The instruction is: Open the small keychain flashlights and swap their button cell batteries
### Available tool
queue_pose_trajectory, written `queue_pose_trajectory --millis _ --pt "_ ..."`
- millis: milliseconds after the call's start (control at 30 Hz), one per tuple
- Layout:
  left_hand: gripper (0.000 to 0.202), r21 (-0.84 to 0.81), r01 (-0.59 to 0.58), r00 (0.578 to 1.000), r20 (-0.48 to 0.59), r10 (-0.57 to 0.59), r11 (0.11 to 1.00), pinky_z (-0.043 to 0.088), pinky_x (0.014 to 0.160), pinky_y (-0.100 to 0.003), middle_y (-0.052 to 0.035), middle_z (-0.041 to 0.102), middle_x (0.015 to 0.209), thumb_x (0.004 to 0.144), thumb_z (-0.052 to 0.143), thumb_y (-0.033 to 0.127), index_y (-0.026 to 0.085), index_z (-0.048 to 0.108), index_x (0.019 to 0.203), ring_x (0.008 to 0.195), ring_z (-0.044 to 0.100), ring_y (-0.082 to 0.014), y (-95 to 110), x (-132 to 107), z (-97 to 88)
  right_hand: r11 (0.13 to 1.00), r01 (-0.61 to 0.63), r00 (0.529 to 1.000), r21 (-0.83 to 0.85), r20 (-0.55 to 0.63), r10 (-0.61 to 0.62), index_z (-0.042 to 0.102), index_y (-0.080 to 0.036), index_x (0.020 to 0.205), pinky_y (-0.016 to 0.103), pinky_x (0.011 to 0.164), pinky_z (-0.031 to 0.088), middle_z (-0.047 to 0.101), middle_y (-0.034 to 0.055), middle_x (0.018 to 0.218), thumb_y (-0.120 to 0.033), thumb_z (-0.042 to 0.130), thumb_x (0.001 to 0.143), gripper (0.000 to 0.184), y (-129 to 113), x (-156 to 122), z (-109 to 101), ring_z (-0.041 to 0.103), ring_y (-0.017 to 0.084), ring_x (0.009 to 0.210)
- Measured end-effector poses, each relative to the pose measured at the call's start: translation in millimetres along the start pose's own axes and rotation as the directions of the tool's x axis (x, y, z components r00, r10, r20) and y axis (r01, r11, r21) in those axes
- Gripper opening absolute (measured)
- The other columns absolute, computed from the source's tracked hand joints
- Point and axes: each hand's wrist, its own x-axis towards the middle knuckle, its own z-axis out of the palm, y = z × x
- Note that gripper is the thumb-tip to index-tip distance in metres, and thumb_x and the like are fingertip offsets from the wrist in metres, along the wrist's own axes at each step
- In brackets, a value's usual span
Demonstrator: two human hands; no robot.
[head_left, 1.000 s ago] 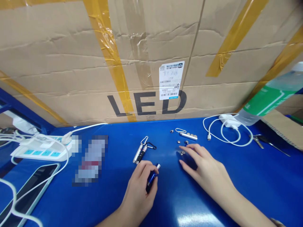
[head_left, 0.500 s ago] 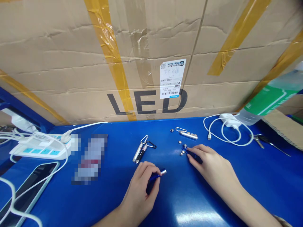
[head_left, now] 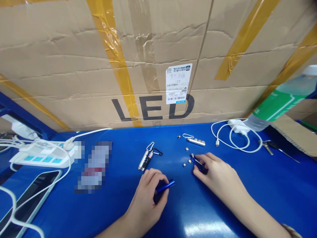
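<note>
My left hand (head_left: 148, 195) is closed around a small blue flashlight tube (head_left: 165, 186), whose open end points right over the blue table (head_left: 247, 185). My right hand (head_left: 218, 175) pinches a blue clip piece with a silver tip (head_left: 195, 160) against the table. Two or three small button cells (head_left: 187, 158) lie just left of its fingertips. Two finished mini flashlights with carabiners (head_left: 148, 158) lie above my left hand. A silver flashlight body with a key ring (head_left: 195, 141) lies farther back.
A large taped cardboard box marked LED (head_left: 153, 66) stands behind the table. A white power strip (head_left: 39, 155) and a phone (head_left: 27, 198) with cables are at the left. A white charger cable (head_left: 235, 138), a plastic bottle (head_left: 282, 102) and keys (head_left: 269, 147) are at the right.
My left hand turned the blue tube so that its end points right instead of up. My right hand closed on the blue clip piece, uncovering the button cells beside it.
</note>
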Motion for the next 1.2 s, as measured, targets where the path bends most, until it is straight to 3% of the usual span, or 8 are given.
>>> queue_pose_trajectory --millis 267,467,600,733,833,967,1067,1200 --pt "0.016 -0.021 0.011 1.0 -0.015 -0.011 1.0 0.045 0.074 -0.029 -0.0051 0.054 0.091 0.081 0.044 0.008 0.02 0.049 0.089 0.086 0.052 -0.0173 2.5 0.3 -1.1 0.989 0.071 0.997 0.127 -0.017 -0.069 0.065 -0.018 0.091 0.025 0.046 0.044 0.063 0.0053 0.081 -0.028 0.045 0.082 0.024 5.9 -2.2 4.7 0.06 0.015 0.053" --pt "0.016 -0.034 0.002 1.0 -0.029 -0.003 0.999 0.045 0.071 -0.027 -0.0047 0.054 0.091 0.081 0.044 0.009 0.021 0.05 0.09 0.085 0.052 -0.0171 2.1 0.2 -0.2 0.958 0.138 0.99 0.249 -0.038 -0.133 0.065 -0.02 0.084 0.026 0.054 0.049 0.064 0.005 0.081 -0.027 0.04 0.087 0.026 4.1 -2.1 -0.3 0.063 0.016 0.061" --pt "0.018 -0.04 0.022 0.999 -0.022 -0.023 0.999 0.046 0.075 -0.029 -0.0049 0.054 0.094 0.082 0.046 0.012 0.021 0.05 0.097 0.086 0.052 -0.0172 0.1 -0.5 0.5 0.866 0.237 0.97 0.44 -0.152 -0.188 0.066 -0.02 0.086 0.024 0.06 0.051 0.063 0.0053 0.083 -0.03 0.044 0.089 0.025 -6.1 -2.2 -11.1 0.063 0.015 0.068" --pt "0.035 -0.055 0.023 0.999 -0.033 -0.025 0.998 0.044 0.084 -0.034 -0.0063 0.053 0.103 0.085 0.049 0.018 0.024 0.043 0.119 0.095 0.05 -0.0189 -1.0 -3.3 -0.3 0.717 0.319 0.948 0.62 -0.191 -0.257 0.069 -0.021 0.086 0.022 0.058 0.051 0.064 0.0052 0.081 -0.03 0.05 0.086 0.021 -21.2 -9.3 -17.4 0.062 0.014 0.07" --pt "0.038 -0.077 -0.007 1.0 0.003 0.007 0.997 0.043 0.087 -0.036 -0.0067 0.054 0.106 0.087 0.048 0.022 0.025 0.042 0.124 0.099 0.05 -0.0199 0.3 -3.6 -3.0 0.615 0.3 0.94 0.729 -0.116 -0.321 0.07 -0.02 0.084 0.021 0.059 0.051 0.066 0.0039 0.08 -0.028 0.054 0.085 0.018 -30.9 -17.8 -14.9 0.063 0.013 0.069" --pt "0.019 -0.103 -0.054 0.997 0.049 0.06 0.993 0.042 0.085 -0.033 -0.0058 0.057 0.1 0.089 0.044 0.02 0.023 0.055 0.105 0.094 0.052 -0.0184 2.4 -1.3 -5.8 0.568 0.258 0.925 0.781 -0.031 -0.379 0.07 -0.021 0.086 0.019 0.056 0.049 0.066 0.0009 0.073 -0.028 0.057 0.083 0.016 -36.6 -24.7 -9.2 0.061 0.011 0.06" --pt "0.015 -0.132 -0.057 0.997 0.048 0.064 0.99 0.043 0.081 -0.031 -0.0066 0.057 0.094 0.09 0.042 0.019 0.02 0.055 0.097 0.089 0.053 -0.0179 3.1 -0.5 -6.3 0.544 0.2 0.936 0.815 0.006 -0.352 0.071 -0.021 0.084 0.019 0.051 0.048 0.065 0.0009 0.068 -0.034 0.057 0.082 0.019 -37.5 -25.2 -9.3 0.058 0.01 0.053" --pt "0.013 -0.153 -0.03 0.998 0.055 0.039 0.988 0.042 0.079 -0.03 -0.0065 0.056 0.092 0.09 0.042 0.02 0.018 0.054 0.092 0.086 0.052 -0.0174 5.0 -0.8 -7.8 0.459 0.018 0.958 0.888 0.117 -0.263 0.069 -0.016 0.082 0.016 0.044 0.048 0.061 0.0031 0.068 -0.035 0.057 0.082 0.023 -39.0 -24.4 -12.1 0.055 0.007 0.046"
